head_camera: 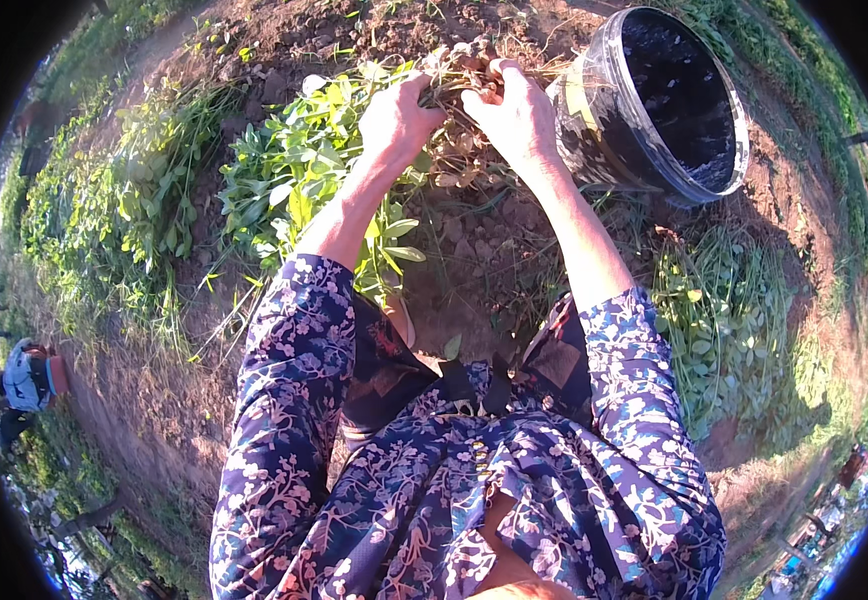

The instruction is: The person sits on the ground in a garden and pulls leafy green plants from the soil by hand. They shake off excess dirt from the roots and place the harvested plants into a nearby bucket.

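Note:
My left hand (400,120) grips the stems of an uprooted peanut plant (306,161), whose green leaves spread to the left of my wrist. At the root end hang dirt-coated peanut pods (467,56). My right hand (520,112) is among these pods, with thumb and forefinger curled around some of them; the other fingertips are partly hidden. Just right of it, a black plastic bucket (591,124) leans with its mouth facing right. The bucket's inside is dark, with pale specks, and its contents cannot be made out.
Pulled plants lie in a heap (156,172) on the left, and another pile of plants (726,330) lies at the right. Loose brown soil (314,30) stretches beyond my hands. Far left, a person (28,379) is bent over near the field's edge.

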A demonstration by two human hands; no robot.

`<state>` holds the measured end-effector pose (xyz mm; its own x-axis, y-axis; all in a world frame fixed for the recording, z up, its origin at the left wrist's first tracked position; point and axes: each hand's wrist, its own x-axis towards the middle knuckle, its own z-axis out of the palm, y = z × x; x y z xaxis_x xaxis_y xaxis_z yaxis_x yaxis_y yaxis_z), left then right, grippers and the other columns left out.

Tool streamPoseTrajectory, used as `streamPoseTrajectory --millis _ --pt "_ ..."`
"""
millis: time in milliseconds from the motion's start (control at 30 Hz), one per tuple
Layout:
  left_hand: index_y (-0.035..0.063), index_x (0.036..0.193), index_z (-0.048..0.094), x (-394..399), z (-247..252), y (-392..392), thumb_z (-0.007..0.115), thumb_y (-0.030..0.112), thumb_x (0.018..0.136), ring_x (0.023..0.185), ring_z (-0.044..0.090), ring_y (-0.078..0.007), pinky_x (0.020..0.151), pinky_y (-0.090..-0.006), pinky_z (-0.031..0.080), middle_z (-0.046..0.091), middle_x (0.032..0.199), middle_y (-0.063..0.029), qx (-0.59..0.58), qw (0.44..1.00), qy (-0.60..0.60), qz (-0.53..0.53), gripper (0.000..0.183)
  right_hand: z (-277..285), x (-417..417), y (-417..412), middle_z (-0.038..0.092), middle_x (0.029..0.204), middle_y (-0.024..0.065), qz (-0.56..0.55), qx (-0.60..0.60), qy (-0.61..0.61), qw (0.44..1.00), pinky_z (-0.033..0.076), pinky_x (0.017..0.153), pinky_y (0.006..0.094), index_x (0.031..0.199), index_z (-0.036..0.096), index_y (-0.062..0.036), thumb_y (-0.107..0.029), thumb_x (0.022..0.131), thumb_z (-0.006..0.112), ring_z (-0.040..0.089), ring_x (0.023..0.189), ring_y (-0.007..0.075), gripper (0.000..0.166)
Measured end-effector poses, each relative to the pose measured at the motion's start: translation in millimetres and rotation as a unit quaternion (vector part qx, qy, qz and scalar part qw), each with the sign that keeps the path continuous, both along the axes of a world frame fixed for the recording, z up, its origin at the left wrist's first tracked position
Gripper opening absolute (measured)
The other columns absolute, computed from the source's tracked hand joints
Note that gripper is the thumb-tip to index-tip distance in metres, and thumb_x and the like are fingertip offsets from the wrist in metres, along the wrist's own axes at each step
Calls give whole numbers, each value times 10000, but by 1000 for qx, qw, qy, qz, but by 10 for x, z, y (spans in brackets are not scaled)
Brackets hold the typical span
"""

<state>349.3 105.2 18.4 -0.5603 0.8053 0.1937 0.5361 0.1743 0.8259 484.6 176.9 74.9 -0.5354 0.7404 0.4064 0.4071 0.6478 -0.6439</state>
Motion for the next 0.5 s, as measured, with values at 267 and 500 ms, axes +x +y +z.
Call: streamPoseTrajectory --millis 267,500 --pt "120 1119 593 43 71 25 684 242 682 790 638 -276 719 -368 486 654 853 -144 -78 994 78 19 463 31 -12 -119 628 784 111 -46 6 -105 993 491 651 362 1067 546 -118 -243 757 640 626 737 263 348" --pt "138 1114 595 113 -57 45 687 254 692 777 637 -281 704 -367 491 652 839 -141 -27 990 120 76 447 9 -84 -152 595 803 113 -77 34 -136 987 482 659 402 1065 542 -140 -262 762 656 607 803 298 346"
